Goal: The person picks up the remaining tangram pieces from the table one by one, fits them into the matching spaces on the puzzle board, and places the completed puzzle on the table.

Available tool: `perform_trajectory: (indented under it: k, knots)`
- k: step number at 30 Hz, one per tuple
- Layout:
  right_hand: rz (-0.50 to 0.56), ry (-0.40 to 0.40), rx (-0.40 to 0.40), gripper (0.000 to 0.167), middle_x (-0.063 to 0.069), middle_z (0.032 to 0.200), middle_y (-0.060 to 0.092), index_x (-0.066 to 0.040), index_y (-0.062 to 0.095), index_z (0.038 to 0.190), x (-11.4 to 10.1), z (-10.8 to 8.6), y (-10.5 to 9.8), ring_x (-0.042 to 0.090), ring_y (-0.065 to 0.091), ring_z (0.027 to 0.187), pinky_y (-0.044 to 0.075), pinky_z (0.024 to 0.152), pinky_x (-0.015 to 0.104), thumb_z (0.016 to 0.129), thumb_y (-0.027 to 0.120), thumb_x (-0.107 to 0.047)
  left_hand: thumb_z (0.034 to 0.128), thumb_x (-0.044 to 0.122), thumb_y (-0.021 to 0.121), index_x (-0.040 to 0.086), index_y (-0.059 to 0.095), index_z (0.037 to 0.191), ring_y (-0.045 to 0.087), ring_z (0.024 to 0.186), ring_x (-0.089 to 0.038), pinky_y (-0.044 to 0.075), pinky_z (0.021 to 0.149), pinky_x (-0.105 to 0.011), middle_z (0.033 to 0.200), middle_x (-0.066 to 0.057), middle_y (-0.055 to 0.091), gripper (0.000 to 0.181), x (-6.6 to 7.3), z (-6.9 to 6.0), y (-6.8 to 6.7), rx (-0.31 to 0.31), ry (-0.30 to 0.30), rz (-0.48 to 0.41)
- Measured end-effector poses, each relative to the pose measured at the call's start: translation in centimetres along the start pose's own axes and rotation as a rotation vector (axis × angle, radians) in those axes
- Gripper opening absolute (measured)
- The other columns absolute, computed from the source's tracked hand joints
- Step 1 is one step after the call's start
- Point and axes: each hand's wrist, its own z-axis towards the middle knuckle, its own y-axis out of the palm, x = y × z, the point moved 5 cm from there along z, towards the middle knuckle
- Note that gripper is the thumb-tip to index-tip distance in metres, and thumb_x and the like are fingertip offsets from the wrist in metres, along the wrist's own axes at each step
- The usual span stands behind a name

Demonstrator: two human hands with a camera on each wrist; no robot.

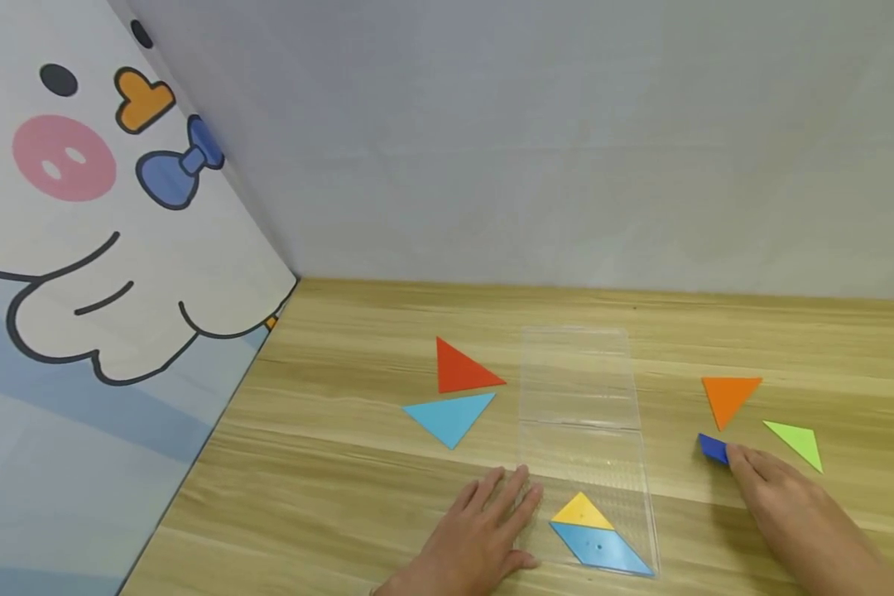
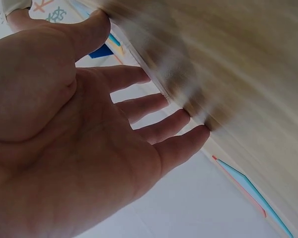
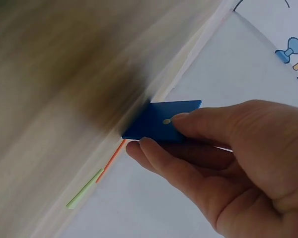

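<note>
My right hand (image 1: 797, 505) pinches a dark blue four-sided tangram piece (image 3: 161, 121) between thumb and fingers. One edge of the piece is tilted up from the table or close to it. A small pale dot shows on its face. With fingers spread, my left hand (image 1: 480, 534) rests at the left edge of a clear plastic case (image 1: 577, 451) that lies unfolded. In the case's near half sit a yellow triangle (image 1: 581, 513) and a light blue parallelogram (image 1: 599, 547), edge to edge. Right of the case lie an orange triangle (image 1: 730, 399) and a light green triangle (image 1: 799, 441).
Left of the case lie a red triangle (image 1: 462, 370) and a light blue triangle (image 1: 453, 418) on the wood-grain table (image 1: 305, 463). A pale wall (image 1: 536, 149) rises behind, and a cartoon-printed panel (image 1: 119, 314) stands along the left side.
</note>
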Motion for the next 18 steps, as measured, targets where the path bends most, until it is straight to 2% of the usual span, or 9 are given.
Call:
perform_trajectory:
  k: [4, 6, 8, 10, 11, 13, 16, 17, 18]
  knots:
    - [0.011, -0.004, -0.012, 0.028, 0.035, 0.105, 0.065, 0.021, 0.061, 0.110, 0.0, 0.1, -0.1, 0.048, 0.067, 0.092, 0.056, 0.075, 0.057, 0.086, 0.048, 0.027, 0.1020, 0.060, 0.047, 0.015, 0.044, 0.156, 0.047, 0.139, -0.024, 0.048, 0.106, -0.037, 0.159, -0.006, 0.042, 0.070, -0.1, 0.0, 0.0, 0.021, 0.007, 0.002]
    - [0.005, -0.022, 0.007, 0.032, 0.034, 0.105, 0.066, 0.019, 0.061, 0.111, 0.0, 0.1, -0.2, 0.046, 0.067, 0.091, 0.056, 0.074, 0.056, 0.104, 0.030, 0.015, 0.1019, 0.060, 0.048, 0.016, 0.044, 0.156, 0.048, 0.138, -0.024, 0.048, 0.106, -0.036, 0.159, -0.006, 0.043, 0.070, -0.1, 0.0, 0.1, 0.032, 0.009, 0.003]
    - [0.019, -0.039, 0.025, 0.024, 0.034, 0.105, 0.066, 0.019, 0.061, 0.111, -0.2, 0.3, -0.3, 0.046, 0.067, 0.091, 0.056, 0.073, 0.055, 0.097, 0.042, 0.022, 0.1019, 0.060, 0.048, 0.016, 0.044, 0.156, 0.048, 0.138, -0.024, 0.048, 0.106, -0.036, 0.159, -0.005, 0.043, 0.070, -0.1, 0.0, 0.2, 0.037, 0.009, 0.006]
    - [0.027, -0.059, 0.050, 0.032, 0.031, 0.107, 0.067, 0.017, 0.062, 0.112, -0.3, 0.4, -0.3, 0.043, 0.067, 0.092, 0.056, 0.091, 0.042, 0.107, 0.031, 0.011, 0.1020, 0.060, 0.048, 0.016, 0.044, 0.156, 0.048, 0.137, -0.024, 0.048, 0.106, -0.036, 0.159, -0.005, 0.043, 0.070, -0.1, 0.0, 0.2, 0.041, 0.010, 0.011]
    - [0.032, -0.069, 0.061, 0.032, 0.030, 0.108, 0.067, 0.016, 0.062, 0.112, -0.4, 0.5, -0.3, 0.042, 0.067, 0.092, 0.055, 0.091, 0.042, 0.106, 0.031, 0.012, 0.1020, 0.060, 0.048, 0.016, 0.044, 0.156, 0.048, 0.137, -0.023, 0.048, 0.106, -0.036, 0.158, -0.005, 0.044, 0.070, -0.1, 0.0, 0.2, 0.043, 0.010, 0.012]
    - [0.049, -0.080, 0.068, 0.031, 0.030, 0.110, 0.067, 0.016, 0.062, 0.113, -0.7, 0.6, -0.3, 0.042, 0.067, 0.094, 0.055, 0.092, 0.041, 0.086, 0.051, 0.025, 0.1022, 0.060, 0.047, 0.016, 0.044, 0.156, 0.048, 0.137, -0.024, 0.048, 0.106, -0.036, 0.159, -0.005, 0.044, 0.070, -0.2, 0.0, 0.2, 0.041, 0.010, 0.012]
    - [0.058, -0.101, 0.070, 0.034, 0.029, 0.113, 0.066, 0.015, 0.063, 0.115, -1.1, 0.9, -0.1, 0.041, 0.067, 0.096, 0.055, 0.092, 0.040, 0.084, 0.053, 0.025, 0.1026, 0.060, 0.047, 0.016, 0.043, 0.157, 0.048, 0.138, -0.024, 0.048, 0.106, -0.036, 0.159, -0.005, 0.043, 0.070, -0.2, 0.0, 0.2, 0.033, 0.007, 0.006]
    - [0.062, -0.114, 0.070, 0.043, 0.029, 0.113, 0.066, 0.015, 0.062, 0.116, -1.2, 1.0, -0.1, 0.041, 0.068, 0.096, 0.056, 0.083, 0.046, 0.074, 0.058, 0.025, 0.1028, 0.060, 0.046, 0.016, 0.042, 0.157, 0.047, 0.139, -0.024, 0.048, 0.107, -0.036, 0.160, -0.005, 0.042, 0.070, -0.2, 0.0, 0.2, 0.032, 0.006, 0.004]
    - [0.065, -0.124, 0.072, 0.033, 0.028, 0.113, 0.066, 0.015, 0.062, 0.117, -1.3, 1.1, -0.1, 0.040, 0.067, 0.096, 0.055, 0.091, 0.039, 0.087, 0.051, 0.022, 0.1028, 0.060, 0.046, 0.016, 0.042, 0.157, 0.047, 0.139, -0.024, 0.048, 0.107, -0.037, 0.160, -0.005, 0.042, 0.070, -0.2, 0.1, 0.2, 0.029, 0.005, 0.003]
